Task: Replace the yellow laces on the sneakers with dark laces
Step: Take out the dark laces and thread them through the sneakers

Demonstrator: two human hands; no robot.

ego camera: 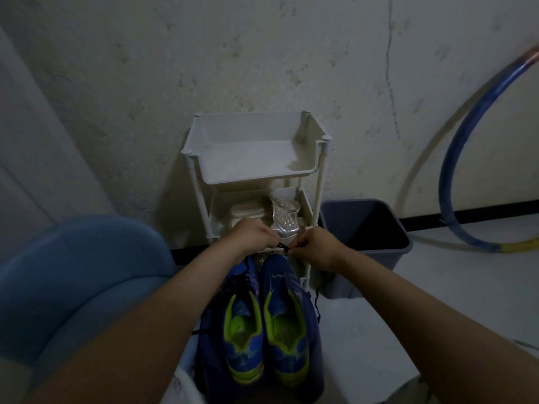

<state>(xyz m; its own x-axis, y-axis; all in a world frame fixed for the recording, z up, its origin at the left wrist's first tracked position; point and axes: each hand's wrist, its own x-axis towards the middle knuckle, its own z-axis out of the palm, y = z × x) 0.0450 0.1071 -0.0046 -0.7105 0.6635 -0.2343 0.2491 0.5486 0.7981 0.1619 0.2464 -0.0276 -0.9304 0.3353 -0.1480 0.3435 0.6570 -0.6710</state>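
Two blue sneakers lie side by side on a dark blue cloth (207, 354) at the bottom middle of the view. Their long axes run straight away from the person: heels near, toes pointing toward the white rack (253, 158) by the wall. Both openings face up and show yellow-green lining. The left sneaker (243, 330) lies toward the cloth's left edge. Its front part is half hidden under the left forearm, with dark lacing visible there. The right sneaker (287, 316) touches it along the inner side and reaches toward the cloth's right edge.

Both hands meet just past the toes, in front of the rack's lower tier. The left hand (250, 236) has its fingers curled and pinches one end of a short stretch of dark lace (283, 246). The right hand (316, 246) pinches the other end, fingers also curled tight. The stretch runs roughly crosswise between them, above the right sneaker's toe. A dark strand (317, 304) hangs down beside the right sneaker's outer side; whether it is the same lace cannot be told.

A silver shoe (284, 217) and pale shoes sit in the rack's second tier. A grey bin (364, 228) stands right of the rack, a blue hoop (455, 158) leans on the wall, and a blue seat (73, 272) is at the left.
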